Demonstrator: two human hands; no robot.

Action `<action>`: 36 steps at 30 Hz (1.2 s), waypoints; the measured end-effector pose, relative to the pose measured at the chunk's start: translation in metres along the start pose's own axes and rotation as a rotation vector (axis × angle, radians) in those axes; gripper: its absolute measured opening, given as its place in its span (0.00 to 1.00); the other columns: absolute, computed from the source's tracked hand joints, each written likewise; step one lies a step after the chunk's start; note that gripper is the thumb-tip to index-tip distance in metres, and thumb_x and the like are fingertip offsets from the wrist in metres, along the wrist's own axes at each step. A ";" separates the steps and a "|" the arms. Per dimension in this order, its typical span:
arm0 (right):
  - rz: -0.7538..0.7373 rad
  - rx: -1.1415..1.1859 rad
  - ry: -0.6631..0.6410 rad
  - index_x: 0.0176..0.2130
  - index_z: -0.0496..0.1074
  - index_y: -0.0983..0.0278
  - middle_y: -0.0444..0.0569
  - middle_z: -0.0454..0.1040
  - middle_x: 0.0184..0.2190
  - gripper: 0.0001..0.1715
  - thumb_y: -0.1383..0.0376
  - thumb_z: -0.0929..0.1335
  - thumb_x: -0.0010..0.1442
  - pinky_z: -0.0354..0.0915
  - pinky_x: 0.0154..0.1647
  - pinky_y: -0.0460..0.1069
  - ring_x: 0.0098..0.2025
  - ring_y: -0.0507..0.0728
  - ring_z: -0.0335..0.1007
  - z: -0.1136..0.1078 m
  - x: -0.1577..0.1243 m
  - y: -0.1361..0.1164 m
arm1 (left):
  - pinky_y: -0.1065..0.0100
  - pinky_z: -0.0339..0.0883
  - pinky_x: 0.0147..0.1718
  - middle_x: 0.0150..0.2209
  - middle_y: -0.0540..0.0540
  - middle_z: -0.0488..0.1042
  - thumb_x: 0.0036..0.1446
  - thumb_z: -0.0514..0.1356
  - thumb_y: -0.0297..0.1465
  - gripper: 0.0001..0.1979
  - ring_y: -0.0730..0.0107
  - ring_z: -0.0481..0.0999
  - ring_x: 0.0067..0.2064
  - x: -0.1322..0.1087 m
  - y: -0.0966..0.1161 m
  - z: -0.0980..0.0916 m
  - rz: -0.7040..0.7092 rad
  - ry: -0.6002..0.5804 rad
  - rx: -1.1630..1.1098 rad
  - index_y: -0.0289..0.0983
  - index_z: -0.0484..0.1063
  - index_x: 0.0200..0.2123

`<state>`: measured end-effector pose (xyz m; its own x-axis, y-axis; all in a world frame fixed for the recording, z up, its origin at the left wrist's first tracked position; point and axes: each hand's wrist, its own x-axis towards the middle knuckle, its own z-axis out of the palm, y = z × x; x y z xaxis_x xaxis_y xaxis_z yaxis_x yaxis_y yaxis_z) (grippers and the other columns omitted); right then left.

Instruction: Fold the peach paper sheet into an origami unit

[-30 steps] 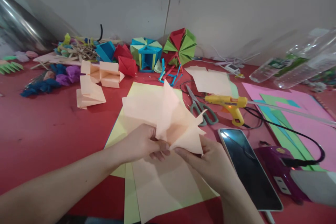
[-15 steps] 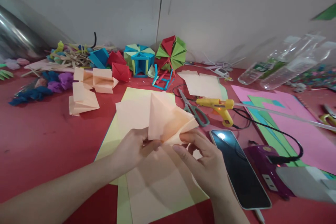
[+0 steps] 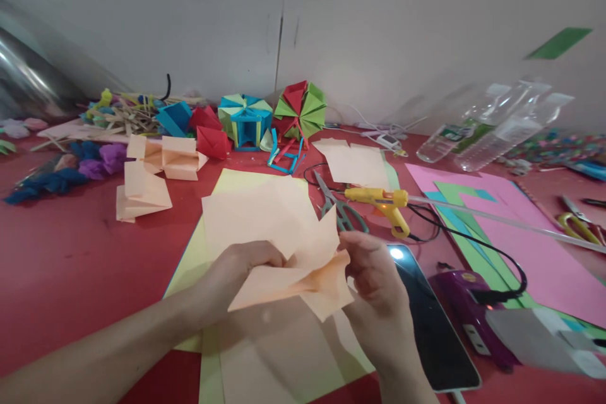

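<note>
We've got the folded pale-peach paper piece (image 3: 269,283) up over flat peach paper sheets (image 3: 274,353); L hand (image 3: 231,278) fingers grasp its L side, R hand (image 3: 379,290) fingers curl at its R edge, can't tell if pinching. Yellow plastic glue gun (image 3: 379,196) lies beyond R hand.

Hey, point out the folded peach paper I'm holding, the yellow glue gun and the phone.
Folded peach paper (image 3: 310,282), head view: its shaded middle fold.
Yellow glue gun (image 3: 377,196), head view: its body.
Phone (image 3: 438,322), head view: its dark screen.

Paper: pale peach folded-paper piece (image 3: 307,281)
Flaps: creased, spread apart, one corner pointing up
Place: between left hand (image 3: 231,274) and right hand (image 3: 376,281)
</note>
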<state>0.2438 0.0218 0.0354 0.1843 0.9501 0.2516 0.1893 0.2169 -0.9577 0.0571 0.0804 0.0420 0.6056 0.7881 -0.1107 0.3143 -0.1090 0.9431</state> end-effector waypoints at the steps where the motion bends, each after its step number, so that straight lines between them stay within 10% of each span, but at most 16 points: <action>1: 0.010 -0.027 -0.020 0.50 0.63 0.56 0.45 0.70 0.37 0.25 0.67 0.69 0.53 0.62 0.28 0.45 0.30 0.51 0.64 -0.001 0.000 0.001 | 0.70 0.61 0.37 0.34 0.49 0.73 0.52 0.54 0.28 0.05 0.65 0.71 0.38 0.000 0.002 -0.001 0.037 -0.007 0.024 0.37 0.70 0.28; 9: -0.104 -0.327 -0.172 0.59 0.56 0.50 0.45 0.68 0.42 0.33 0.69 0.65 0.57 0.60 0.26 0.45 0.29 0.50 0.60 -0.008 0.001 0.000 | 0.73 0.61 0.31 0.33 0.49 0.72 0.53 0.54 0.26 0.06 0.67 0.71 0.36 -0.002 0.000 -0.009 0.064 -0.093 0.164 0.38 0.70 0.31; 21: -0.161 -0.448 -0.134 0.36 0.68 0.59 0.47 0.70 0.40 0.12 0.73 0.66 0.51 0.59 0.28 0.46 0.32 0.53 0.62 -0.009 0.005 -0.002 | 0.67 0.61 0.45 0.46 0.42 0.67 0.61 0.50 0.30 0.09 0.65 0.68 0.47 0.000 -0.012 -0.006 0.307 -0.021 0.043 0.37 0.70 0.38; 27: -0.083 -0.473 -0.067 0.24 0.62 0.62 0.45 0.68 0.30 0.08 0.70 0.67 0.51 0.58 0.28 0.46 0.29 0.52 0.61 -0.001 0.002 -0.005 | 0.69 0.63 0.39 0.40 0.46 0.73 0.60 0.51 0.32 0.10 0.65 0.72 0.41 0.003 -0.016 0.002 0.126 -0.008 -0.041 0.37 0.72 0.36; 36: 0.249 -0.106 0.010 0.47 0.59 0.61 0.36 0.61 0.19 0.24 0.63 0.67 0.50 0.60 0.23 0.45 0.20 0.49 0.58 0.015 0.009 -0.012 | 0.74 0.52 0.22 0.22 0.54 0.61 0.58 0.51 0.42 0.17 0.75 0.60 0.24 -0.002 -0.010 0.013 -0.057 0.027 -0.041 0.37 0.62 0.24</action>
<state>0.2287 0.0315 0.0473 0.2476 0.9688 0.0117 0.2371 -0.0489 -0.9703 0.0618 0.0723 0.0287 0.5676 0.8083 -0.1565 0.3169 -0.0391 0.9477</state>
